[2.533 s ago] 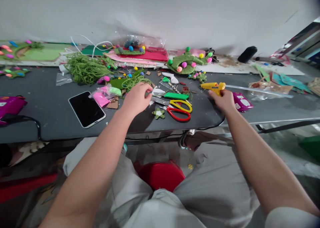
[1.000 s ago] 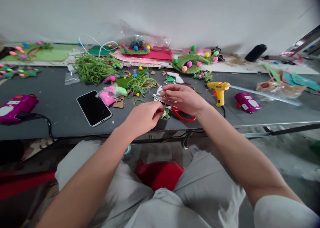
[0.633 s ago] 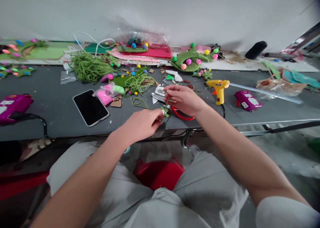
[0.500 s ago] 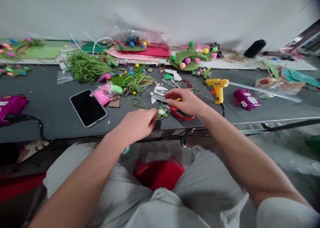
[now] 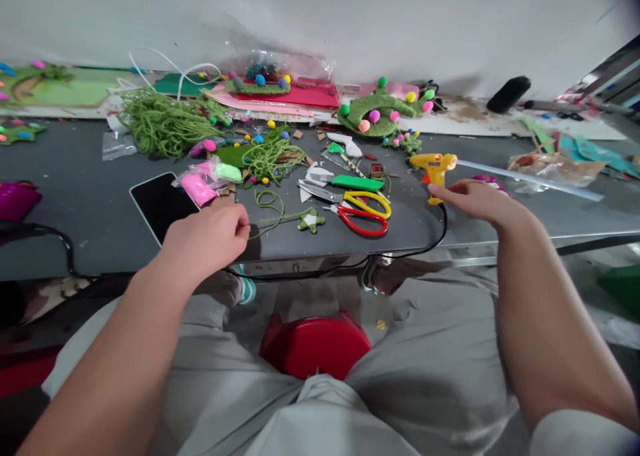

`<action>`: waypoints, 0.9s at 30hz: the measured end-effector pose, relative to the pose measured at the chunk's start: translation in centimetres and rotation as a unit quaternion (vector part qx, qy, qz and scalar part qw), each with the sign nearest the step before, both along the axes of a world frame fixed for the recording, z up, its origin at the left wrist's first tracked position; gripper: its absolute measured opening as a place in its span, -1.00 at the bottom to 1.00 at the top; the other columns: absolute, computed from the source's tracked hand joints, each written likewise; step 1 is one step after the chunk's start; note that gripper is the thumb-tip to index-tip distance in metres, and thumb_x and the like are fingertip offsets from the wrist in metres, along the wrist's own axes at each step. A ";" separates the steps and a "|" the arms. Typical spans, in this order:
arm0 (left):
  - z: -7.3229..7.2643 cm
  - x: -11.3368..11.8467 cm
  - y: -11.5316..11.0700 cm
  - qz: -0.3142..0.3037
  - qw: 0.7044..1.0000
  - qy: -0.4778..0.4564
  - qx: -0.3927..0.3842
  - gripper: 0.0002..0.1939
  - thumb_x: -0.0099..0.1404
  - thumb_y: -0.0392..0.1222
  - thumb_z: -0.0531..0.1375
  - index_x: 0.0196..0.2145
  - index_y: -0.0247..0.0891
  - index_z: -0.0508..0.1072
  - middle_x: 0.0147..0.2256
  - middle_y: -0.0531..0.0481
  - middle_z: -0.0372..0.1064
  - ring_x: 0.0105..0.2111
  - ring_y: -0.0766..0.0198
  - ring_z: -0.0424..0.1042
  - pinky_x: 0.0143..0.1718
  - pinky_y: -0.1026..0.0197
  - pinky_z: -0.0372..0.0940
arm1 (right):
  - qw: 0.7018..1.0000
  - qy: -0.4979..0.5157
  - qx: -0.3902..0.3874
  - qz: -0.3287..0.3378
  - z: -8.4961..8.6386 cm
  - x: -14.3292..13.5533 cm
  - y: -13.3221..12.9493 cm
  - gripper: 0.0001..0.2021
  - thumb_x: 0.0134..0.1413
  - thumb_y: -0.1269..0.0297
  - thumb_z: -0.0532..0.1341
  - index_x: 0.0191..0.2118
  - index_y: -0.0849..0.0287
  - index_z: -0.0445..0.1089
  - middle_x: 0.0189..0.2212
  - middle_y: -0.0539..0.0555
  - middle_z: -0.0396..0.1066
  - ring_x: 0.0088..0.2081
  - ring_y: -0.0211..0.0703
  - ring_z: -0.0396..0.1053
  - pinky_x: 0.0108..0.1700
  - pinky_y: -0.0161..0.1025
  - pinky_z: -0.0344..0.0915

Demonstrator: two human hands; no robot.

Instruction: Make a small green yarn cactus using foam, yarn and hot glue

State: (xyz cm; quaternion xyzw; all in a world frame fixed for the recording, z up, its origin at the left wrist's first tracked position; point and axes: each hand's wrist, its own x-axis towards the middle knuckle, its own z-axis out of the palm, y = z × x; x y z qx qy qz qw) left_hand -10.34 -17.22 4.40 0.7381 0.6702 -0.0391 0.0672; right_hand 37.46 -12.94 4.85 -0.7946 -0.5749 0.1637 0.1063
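My left hand [image 5: 210,239] is closed beside the phone [image 5: 163,203], with strands of green yarn [image 5: 273,226] running from its fingertips to a small green star [image 5: 311,221] with a white centre. The star lies on the grey table. At the right, my right hand [image 5: 473,199] is open, its thumb tip at the handle of a yellow glue gun [image 5: 437,169]. Between the hands lie red-handled scissors [image 5: 363,223], yellow-handled scissors [image 5: 373,203] and a green-handled cutter [image 5: 355,182].
A heap of green yarn [image 5: 167,123] lies at the back left, near bags of pink clay [image 5: 197,186]. Wreath-like green pieces with coloured balls [image 5: 373,115] stand along the back. A black cord [image 5: 325,271] hangs at the table's front edge [image 5: 280,263].
My left hand has moved left from the star. My right hand has left the scissors and moved right to the glue gun. Both scissors and the cutter are now uncovered.
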 end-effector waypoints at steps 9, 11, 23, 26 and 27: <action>-0.2 2.3 -0.6 -0.065 0.986 -0.111 0.104 -0.77 0.36 -0.08 0.16 -0.07 -0.15 0.44 -0.05 -0.14 0.51 -0.15 -0.06 0.52 -0.38 0.05 0.26 | 0.982 0.162 0.094 -0.031 -2.1 -3.4 3.7 -0.70 0.24 0.09 0.24 -0.17 0.27 0.36 -0.16 0.30 0.47 -0.26 -0.21 0.34 -0.21 -0.21 0.24; -0.4 3.2 -0.7 -0.106 0.977 -0.149 0.111 -0.74 0.37 -0.09 0.18 -0.02 -0.17 0.46 -0.04 -0.12 0.49 -0.19 0.03 0.51 -0.32 0.06 0.29 | 0.969 0.234 0.084 0.006 -1.3 -4.3 2.6 -0.74 0.32 0.14 0.17 -0.08 0.26 0.37 -0.05 0.32 0.48 -0.29 -0.26 0.38 -0.22 -0.25 0.30; -2.5 5.3 1.9 -0.174 0.967 -0.186 0.021 -0.45 0.36 -0.16 0.28 0.26 -0.21 0.34 0.05 -0.16 0.53 -0.07 -0.02 0.55 -0.11 0.07 0.34 | 0.913 0.293 -0.099 0.267 -0.1 -14.3 -2.5 -0.55 0.21 -0.22 0.24 -0.41 0.09 0.45 -0.47 0.05 0.44 -0.43 -0.17 0.36 -0.36 -0.20 0.32; -2.8 5.4 2.0 -0.185 0.962 -0.197 0.026 -0.49 0.36 -0.18 0.27 0.24 -0.17 0.34 0.10 -0.12 0.52 -0.03 -0.02 0.54 -0.10 0.08 0.35 | 0.916 0.272 -0.110 0.273 -0.3 -15.0 -2.2 -0.51 0.20 -0.25 0.23 -0.45 0.10 0.42 -0.50 0.05 0.41 -0.46 -0.18 0.33 -0.40 -0.20 0.26; -2.9 5.4 2.0 -0.187 0.962 -0.199 0.029 -0.50 0.36 -0.18 0.28 0.23 -0.16 0.35 0.10 -0.12 0.52 -0.01 -0.02 0.54 -0.10 0.08 0.35 | 0.919 0.264 -0.112 0.272 -0.3 -15.1 -2.1 -0.50 0.19 -0.27 0.23 -0.46 0.10 0.42 -0.51 0.05 0.39 -0.47 -0.19 0.31 -0.40 -0.21 0.24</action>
